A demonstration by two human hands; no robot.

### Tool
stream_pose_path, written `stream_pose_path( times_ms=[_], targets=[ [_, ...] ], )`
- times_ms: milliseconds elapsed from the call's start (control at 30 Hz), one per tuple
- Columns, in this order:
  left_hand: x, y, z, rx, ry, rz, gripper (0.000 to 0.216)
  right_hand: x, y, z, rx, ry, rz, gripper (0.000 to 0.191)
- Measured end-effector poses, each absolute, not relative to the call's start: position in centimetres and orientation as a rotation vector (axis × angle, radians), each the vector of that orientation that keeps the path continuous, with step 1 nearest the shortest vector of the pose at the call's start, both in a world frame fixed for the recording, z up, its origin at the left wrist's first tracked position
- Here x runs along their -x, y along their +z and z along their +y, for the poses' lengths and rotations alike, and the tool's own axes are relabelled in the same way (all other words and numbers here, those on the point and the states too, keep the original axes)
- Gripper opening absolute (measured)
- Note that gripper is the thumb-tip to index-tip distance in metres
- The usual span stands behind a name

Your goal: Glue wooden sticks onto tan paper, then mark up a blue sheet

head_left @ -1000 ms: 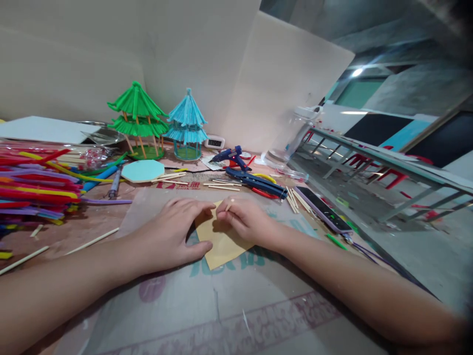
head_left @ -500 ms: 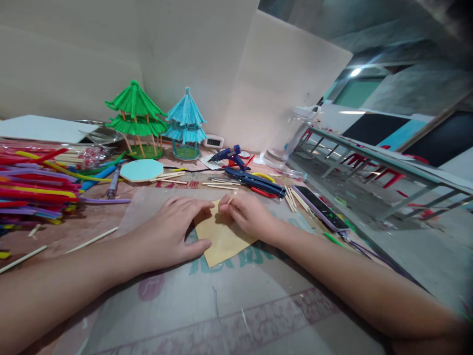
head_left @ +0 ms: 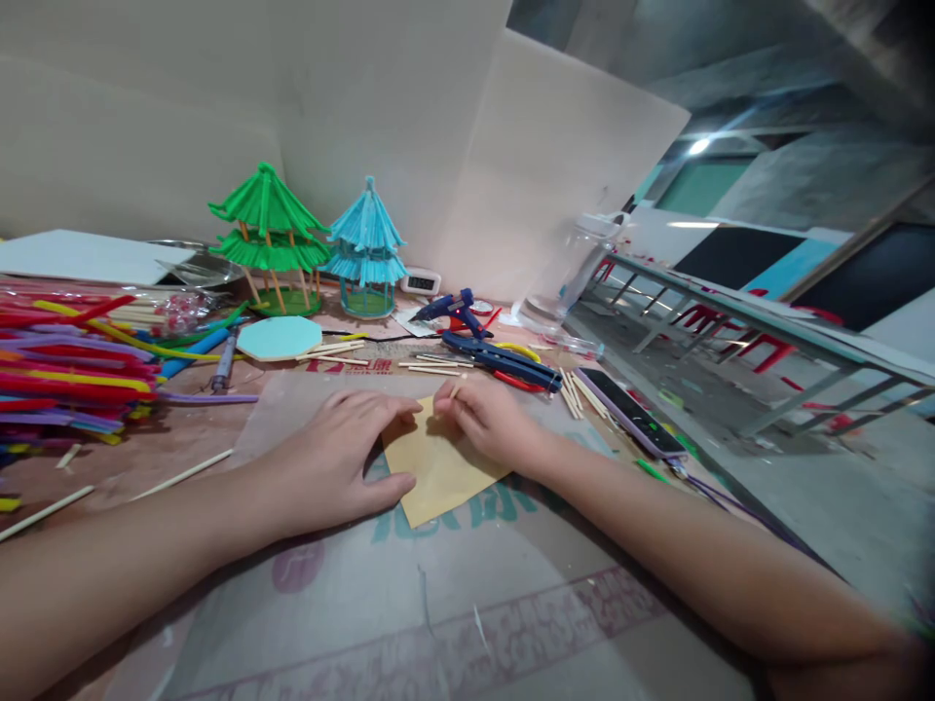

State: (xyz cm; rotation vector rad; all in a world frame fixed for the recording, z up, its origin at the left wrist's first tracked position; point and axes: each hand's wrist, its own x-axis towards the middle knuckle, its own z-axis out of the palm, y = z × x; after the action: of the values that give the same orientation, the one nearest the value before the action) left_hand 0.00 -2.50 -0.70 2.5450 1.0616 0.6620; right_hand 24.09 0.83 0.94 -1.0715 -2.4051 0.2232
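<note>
A tan cardboard piece (head_left: 436, 467) lies on the translucent mat (head_left: 438, 594) in front of me. My left hand (head_left: 332, 458) lies flat on the card's left edge, fingers stretched out and pressing it down. My right hand (head_left: 488, 423) rests on the card's far corner with its fingers pinched round a short wooden stick (head_left: 457, 387), which points up and away.
At the left lies a heap of coloured straws (head_left: 69, 365). Behind stand a green straw pavilion (head_left: 269, 239) and a blue one (head_left: 367, 245). A blue glue gun (head_left: 453, 308), pliers (head_left: 504, 358), loose sticks (head_left: 430, 367), a light-blue octagon (head_left: 280, 337) and a phone (head_left: 620, 411) lie beyond my hands.
My right hand has shifted slightly away from me along the card, still pinching the stick. The left hand has stayed pressed on the card.
</note>
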Motion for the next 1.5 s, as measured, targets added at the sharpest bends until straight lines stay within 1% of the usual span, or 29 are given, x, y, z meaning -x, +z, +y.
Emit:
stream_pose_path(
  times_ms=[67, 167, 333, 433, 600, 700, 733, 767, 833, 867, 933, 1000, 1067, 1100, 1333, 1500],
  targets=[
    [0.0, -0.7, -2.5, -2.552, 0.653, 1.060, 0.058, -24.1, 0.9, 0.9, 1.037, 0.263, -2.432, 0.020],
    [0.0, -0.7, -2.4, -2.553, 0.655, 1.054, 0.059, -24.0, 0.8, 0.8, 1.144, 0.173, -2.364, 0.020],
    [0.0, -0.8, -2.4, -2.557, 0.653, 1.052, 0.056, -24.0, 0.5, 0.6, 0.936, 0.216, -2.503, 0.019],
    [0.1, -0.8, -2.4, -2.558, 0.665, 1.057, 0.056, -24.0, 0.6, 0.7, 1.118, 0.138, -2.402, 0.020],
    [0.0, -0.7, -2.4, -2.567, 0.635, 1.056, 0.059, -24.0, 0.8, 1.1, 1.047, 0.250, -2.466, 0.019],
    [0.0, -0.7, -2.4, -2.569, 0.636, 1.053, 0.057, -24.2, 1.2, 1.2, 1.223, 0.222, -2.307, 0.018],
    [0.0, -0.7, -2.4, -2.567, 0.639, 1.053, 0.057, -24.1, 1.3, 1.1, 1.247, 0.284, -2.231, 0.018],
    [0.0, -0.7, -2.5, -2.567, 0.643, 1.051, 0.056, -24.1, 1.4, 1.0, 1.231, 0.413, -2.149, 0.016],
    [0.1, -0.7, -2.5, -2.569, 0.660, 1.040, 0.053, -23.7, 1.6, 0.3, 1.097, 0.803, -1.945, 0.013],
    [0.1, -0.6, -2.6, -2.573, 0.672, 1.026, 0.051, -23.5, 1.6, -0.2, 1.004, 1.014, -1.833, 0.015],
    [0.2, -0.6, -2.6, -2.580, 0.717, 0.982, 0.046, -23.1, 1.6, -1.0, 0.837, 1.349, -1.633, 0.024],
    [0.3, -0.4, -2.5, -2.591, 0.806, 0.937, 0.035, -22.7, 1.5, -1.7, 0.759, 1.535, -1.515, 0.031],
    [0.3, -0.1, -2.5, -2.608, 0.908, 0.904, 0.025, -22.5, 1.4, -2.1, 0.750, 1.616, -1.458, 0.033],
    [0.3, 0.1, -2.5, -2.618, 0.948, 0.891, 0.024, -22.4, 1.3, -2.2, 0.753, 1.632, -1.448, 0.034],
    [0.4, 0.5, -3.0, -2.658, 1.108, 0.815, 0.020, -22.3, 1.1, -2.3, 0.723, 1.663, -1.440, 0.032],
    [0.4, 0.4, -2.9, -2.664, 1.106, 0.794, 0.015, -22.3, 0.9, -2.3, 0.724, 1.682, -1.416, 0.033]
  ],
)
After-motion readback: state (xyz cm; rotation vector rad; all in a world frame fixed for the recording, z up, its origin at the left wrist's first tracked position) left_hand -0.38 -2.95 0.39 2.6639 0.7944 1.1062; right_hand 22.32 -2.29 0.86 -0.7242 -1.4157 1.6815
